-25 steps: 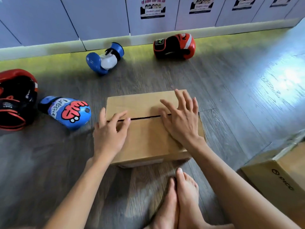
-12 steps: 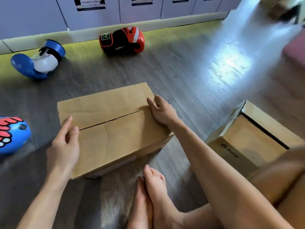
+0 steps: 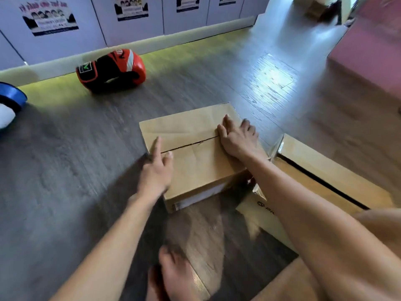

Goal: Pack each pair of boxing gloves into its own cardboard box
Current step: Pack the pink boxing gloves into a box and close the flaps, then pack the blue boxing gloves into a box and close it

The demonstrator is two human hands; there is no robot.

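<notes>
A closed cardboard box (image 3: 191, 131), its top flaps meeting in a dark seam, lies on the wooden floor in front of me. My left hand (image 3: 156, 170) grips its near left edge with the index finger stretched along the top. My right hand (image 3: 236, 140) lies over its right end, fingers curled over the far side. A second cardboard box (image 3: 321, 168) with closed flaps sits right beside it, on the right. One red and black boxing glove (image 3: 112, 70) lies near the back wall. Part of a blue and white glove (image 3: 10, 105) shows at the left edge.
My bare feet (image 3: 173, 274) rest on the floor just below the box. A pink block (image 3: 368, 51) stands at the right rear. Panels with posters (image 3: 130, 9) line the back wall.
The view has swung right, so the blue patterned glove has left the frame. Held at both ends, the box now sits close against the second box.
</notes>
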